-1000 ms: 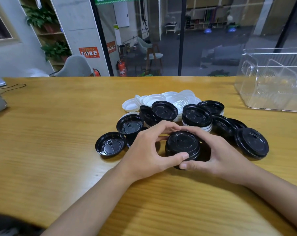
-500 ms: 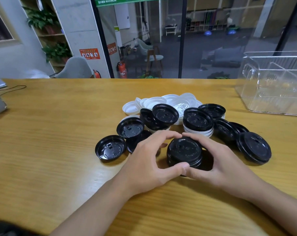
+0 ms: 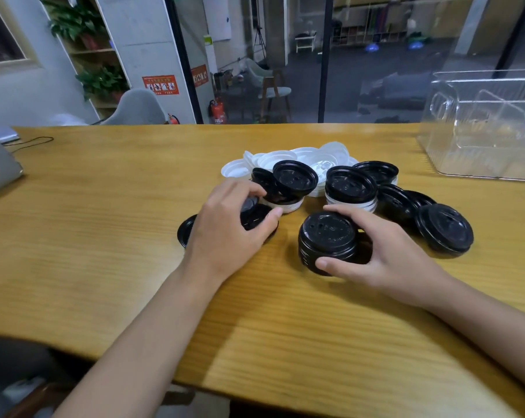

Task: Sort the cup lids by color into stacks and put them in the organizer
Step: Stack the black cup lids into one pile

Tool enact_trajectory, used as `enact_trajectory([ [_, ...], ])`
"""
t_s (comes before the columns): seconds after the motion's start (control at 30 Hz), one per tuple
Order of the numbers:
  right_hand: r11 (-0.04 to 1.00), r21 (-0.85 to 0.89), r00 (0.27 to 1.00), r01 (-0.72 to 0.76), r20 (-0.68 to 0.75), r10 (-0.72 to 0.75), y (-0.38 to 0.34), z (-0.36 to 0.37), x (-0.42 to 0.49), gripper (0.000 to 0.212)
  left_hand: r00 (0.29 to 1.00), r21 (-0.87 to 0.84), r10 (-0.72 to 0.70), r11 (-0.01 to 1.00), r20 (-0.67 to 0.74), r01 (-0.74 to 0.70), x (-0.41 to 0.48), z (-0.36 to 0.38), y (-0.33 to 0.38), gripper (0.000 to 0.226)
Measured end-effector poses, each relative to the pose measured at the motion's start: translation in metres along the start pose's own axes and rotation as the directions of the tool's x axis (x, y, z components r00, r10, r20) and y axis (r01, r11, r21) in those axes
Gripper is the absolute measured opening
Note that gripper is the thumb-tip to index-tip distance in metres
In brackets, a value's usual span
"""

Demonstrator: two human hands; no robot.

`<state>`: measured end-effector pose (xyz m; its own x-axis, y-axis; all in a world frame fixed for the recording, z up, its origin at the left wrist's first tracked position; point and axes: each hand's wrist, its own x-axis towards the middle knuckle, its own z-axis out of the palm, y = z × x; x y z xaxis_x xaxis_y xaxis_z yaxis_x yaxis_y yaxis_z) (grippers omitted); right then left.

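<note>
Where the head view looks down over the yellow-brown wooden worktop (image 3: 104,230), two bare forearms reach in from the near edge toward a heap of cup lids.

Left hand (image 3: 225,230): palm down, wrist straight, fingers curled over the far rim and thumb hooked round the near rim of a single black plastic cup lid (image 3: 255,215), gripping it low over the worktop. Whether that lid rests on the one beneath cannot be told. A second loose black lid (image 3: 183,232) shows past the hand's left side, partly covered.

Right hand (image 3: 388,254): set on its outer edge, thumb on the near side and fingers wrapped round the far side of the stack of black plastic cup lids (image 3: 327,236). The stack stands upright on the worktop, domed tops up, just right of the left hand.

Unsorted lids, behind both hands: a pile of white plastic cup lids (image 3: 312,153) farthest back; tilted black lids (image 3: 296,178) leaning on a white one; a black lid atop a short white stack (image 3: 350,184); further black lids trailing right, ending in a domed black lid (image 3: 445,230).

Clear plastic organizer (image 3: 481,140): far right of the worktop, well apart from the lids.
</note>
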<state>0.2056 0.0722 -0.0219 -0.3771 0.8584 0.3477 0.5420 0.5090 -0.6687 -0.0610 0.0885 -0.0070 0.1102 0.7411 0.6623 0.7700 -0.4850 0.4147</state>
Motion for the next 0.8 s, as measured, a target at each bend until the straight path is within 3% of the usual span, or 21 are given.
enact_trajectory([
  [0.23, 0.999, -0.003, 0.999, 0.033, 0.038, -0.033, -0.001, 0.002, 0.010, 0.087, 0.985, 0.157, -0.105, 0.984, 0.139, 0.083, -0.003, -0.003, -0.001, 0.054],
  [0.33, 0.998, 0.001, 0.996, 0.055, 0.066, -0.055, -0.004, 0.003, 0.017, 0.084, 0.990, 0.171, -0.102, 0.982, 0.097, 0.084, -0.003, -0.003, 0.000, 0.048],
  [0.5, 0.996, -0.006, 0.993, 0.091, 0.080, -0.090, -0.004, 0.010, 0.029, 0.072, 0.994, 0.151, -0.086, 0.986, 0.061, 0.076, -0.002, 0.001, -0.007, 0.014],
  [0.8, 0.994, -0.020, 0.990, 0.111, 0.091, -0.108, -0.004, 0.018, 0.042, 0.073, 0.997, 0.048, -0.077, 0.996, 0.004, 0.076, -0.002, 0.004, -0.011, 0.024],
])
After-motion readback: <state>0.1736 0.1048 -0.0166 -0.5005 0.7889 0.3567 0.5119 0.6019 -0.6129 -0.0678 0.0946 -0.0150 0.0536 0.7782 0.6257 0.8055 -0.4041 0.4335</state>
